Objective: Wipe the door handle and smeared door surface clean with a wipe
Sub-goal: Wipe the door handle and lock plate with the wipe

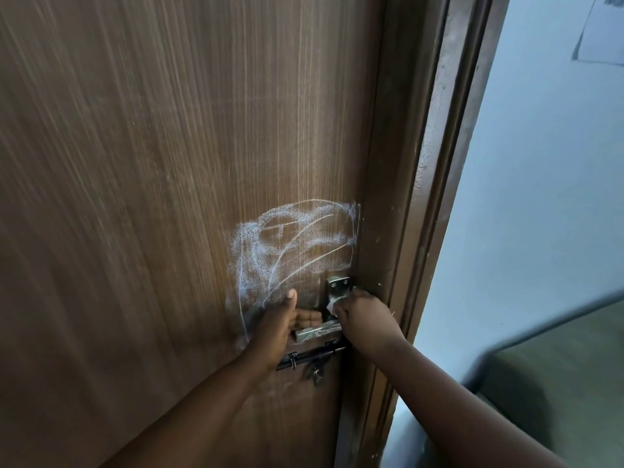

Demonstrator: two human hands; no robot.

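A brown wooden door carries a white chalky smear just above its metal lever handle. My left hand grips the free end of the lever, thumb up against the door. My right hand is closed on a white wipe and presses it against the handle's base, below the silver backplate. Most of the wipe is hidden inside the fist.
A black sliding bolt with a small padlock hangs just under the handle. The dark door frame runs along the right, then a pale blue wall. A dark rounded object sits at lower right.
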